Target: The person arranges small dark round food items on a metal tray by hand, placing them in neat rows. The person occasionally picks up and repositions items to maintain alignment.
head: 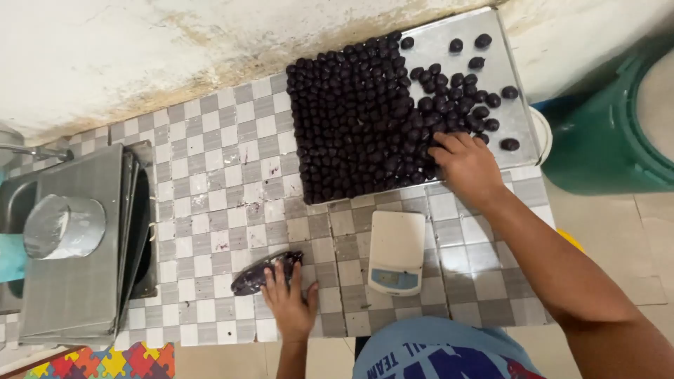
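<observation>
The checkered bench [232, 175] is seen from above. A metal tray [502, 84] lies at two o'clock, packed with dark round balls [358, 119]. A stack of steel trays [77, 281] sits at nine o'clock. A small white scale [397, 253] lies near centre. The right hand [467, 165] is laid among the balls, its grip loose with fingers spread. A dark lump [263, 274] at six o'clock is pressed under the flat, open left hand [291, 305].

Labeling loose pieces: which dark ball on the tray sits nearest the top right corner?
The lone dark ball at the tray's top right, above the scattered group; every other loose ball lies lower or further left.
</observation>
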